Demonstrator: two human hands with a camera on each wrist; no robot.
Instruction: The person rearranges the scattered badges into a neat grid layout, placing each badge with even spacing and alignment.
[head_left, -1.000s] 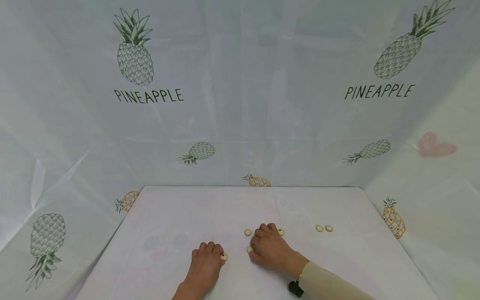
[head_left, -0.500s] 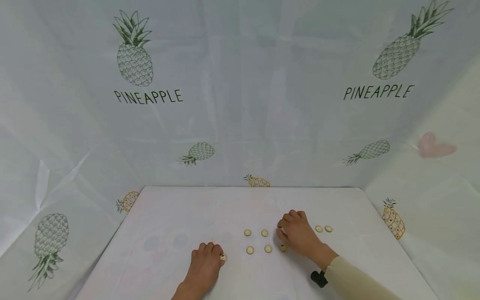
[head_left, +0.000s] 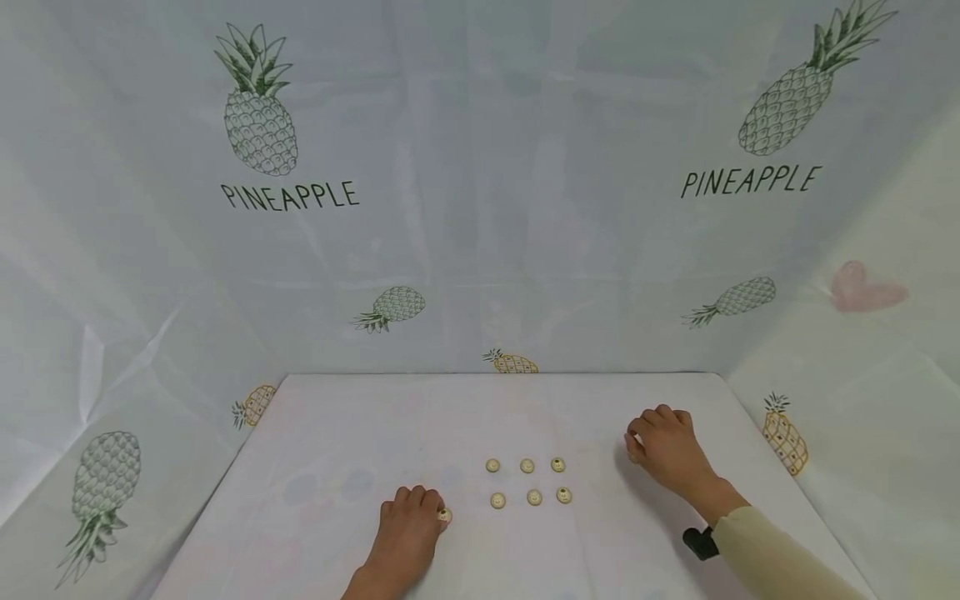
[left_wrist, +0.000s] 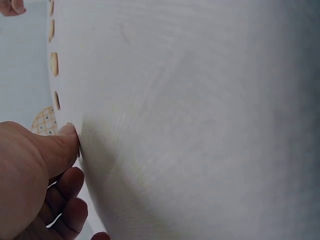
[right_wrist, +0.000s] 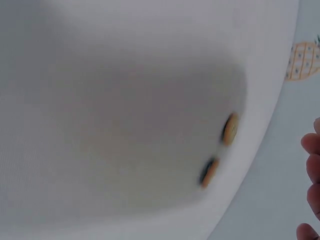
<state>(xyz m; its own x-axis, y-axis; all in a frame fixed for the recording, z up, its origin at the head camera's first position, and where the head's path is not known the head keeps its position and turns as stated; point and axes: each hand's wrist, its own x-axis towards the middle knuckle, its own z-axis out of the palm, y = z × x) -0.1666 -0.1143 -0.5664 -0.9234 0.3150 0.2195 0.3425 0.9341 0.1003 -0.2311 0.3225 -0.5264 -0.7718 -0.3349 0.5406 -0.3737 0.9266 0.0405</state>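
My left hand rests on the table with its fingers curled, pinching a small round wooden button at the thumb tip. The left wrist view shows the thumb pressed down there, hiding most of that button. Farther right, my right hand hovers above the table, fingers loosely bent and holding nothing. Two more buttons show below it in the right wrist view, one button slightly beyond the other button; the hand covers both in the head view.
Between the hands, several buttons lie flat in two short rows, a back row and a front row. The white-covered table meets a pineapple-printed curtain at its back and sides. A black device sits at the right wrist.
My right hand has moved from over the button rows to the right and slightly back, uncovering the rows and covering the two right-hand buttons. The left hand has stayed at its button.
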